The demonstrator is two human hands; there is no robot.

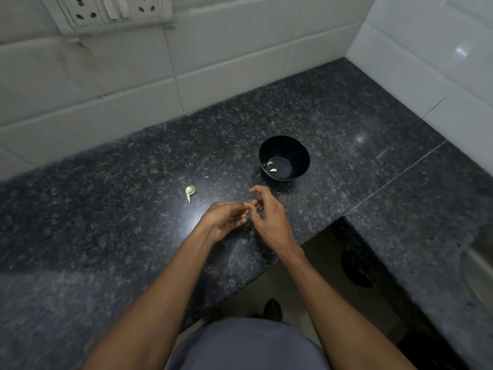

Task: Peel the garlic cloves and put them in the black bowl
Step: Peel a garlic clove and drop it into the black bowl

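Your left hand (226, 218) and right hand (266, 209) meet just in front of the bowl (284, 157) – on your side of it, over the counter (106, 222). Between their fingertips sits a small clove (248, 205); the left fingers curl round it and pinch it, while the right thumb and fingers close on its end, the forefinger lifted free. The clove is too small and too covered to tell its long axis or which way its tip points.

The bowl holds 2 peeled cloves (271, 167) on its floor. It lies straight beyond your right hand, which is the nearer of the 2, so the drop, once the skin is off, looks like a short reach forward with that hand.

Left of the bowl and well apart from it, a garlic piece (190, 192) still in its skin lies on the counter – nearer your left hand, its long axis running toward you, its thin tail pointing your way.
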